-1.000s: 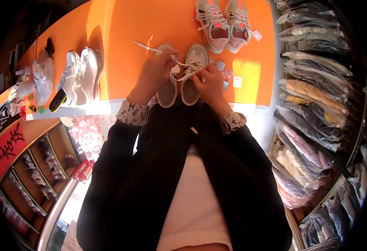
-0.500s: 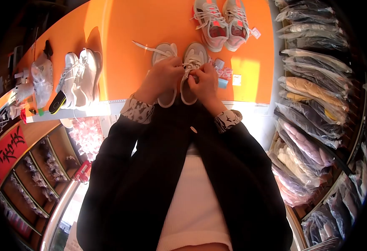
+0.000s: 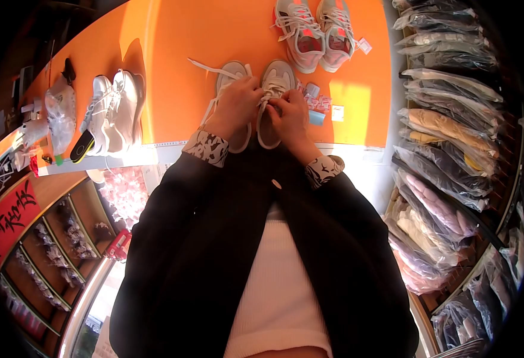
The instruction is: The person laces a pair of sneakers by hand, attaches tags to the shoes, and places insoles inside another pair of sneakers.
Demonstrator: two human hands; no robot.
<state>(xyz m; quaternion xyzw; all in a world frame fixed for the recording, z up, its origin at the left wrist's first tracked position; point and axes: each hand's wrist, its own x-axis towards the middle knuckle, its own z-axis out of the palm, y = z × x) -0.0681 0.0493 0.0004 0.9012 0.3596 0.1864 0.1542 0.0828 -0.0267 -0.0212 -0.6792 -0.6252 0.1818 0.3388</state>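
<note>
A pair of pale sneakers stands on the orange counter, heels toward me. My left hand (image 3: 237, 104) is closed in a pinch on the white shoelace (image 3: 272, 90) of the right-hand sneaker (image 3: 280, 71). On the other side of that shoe's opening, my right hand (image 3: 290, 119) also pinches the lace, its fingers bent over the tongue area. The left-hand sneaker (image 3: 231, 70) lies partly under my left hand and wrist, with a loose lace end (image 3: 203, 65) stretched out to the left. My fingers hide the exact crossing of the laces.
Another pair of sneakers (image 3: 315, 42) with a tag stands at the back right of the orange counter (image 3: 202, 30). White shoes (image 3: 118, 110) are at the left. Small packets (image 3: 317, 106) lie beside my right hand. Plastic-wrapped garments (image 3: 447, 119) line the right side.
My left hand has shifted slightly right and down, over the right-hand sneaker's laces. My right hand stays nearly in place on the same shoe.
</note>
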